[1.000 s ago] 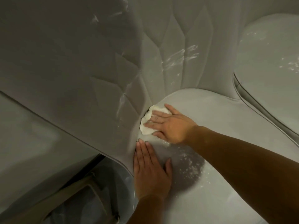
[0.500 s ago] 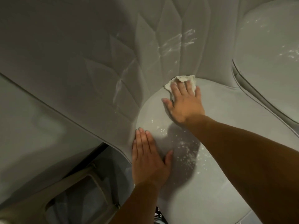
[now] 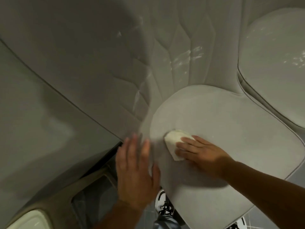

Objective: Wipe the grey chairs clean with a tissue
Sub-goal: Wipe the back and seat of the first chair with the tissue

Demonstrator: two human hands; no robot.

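The right hand (image 3: 200,153) lies flat on the seat cushion (image 3: 231,129) of the grey chair, its fingers straight and close together, pressing a white tissue (image 3: 174,140) down against the fabric. The tissue is a folded wad; most of it pokes out beyond the fingertips, toward the left edge of the cushion, and its near corner is tucked under the fingers. The forearm runs back from the hand toward the lower right.

The left hand (image 3: 136,172) sits just beside the right hand, on the far side of the tissue from it, at the left edge of the cushion. Its fingers are straight and spread a little, the thumb out toward the tissue, holding nothing. It is blurred, so whether the palm rests on the cushion edge or hovers just above it is hard to say.

Beyond both hands' fingertips rises the chair's quilted backrest (image 3: 173,55), stitched in diamond panels with pale streaks on it. Past the right hand, further right, a second grey chair seat (image 3: 277,63) stands just beside the first, also flecked with light marks.

Below the left wrist a black-and-white shoe (image 3: 164,206) shows on the tiled floor (image 3: 145,217). Left of the left hand lies a broad smooth grey panel (image 3: 41,113).
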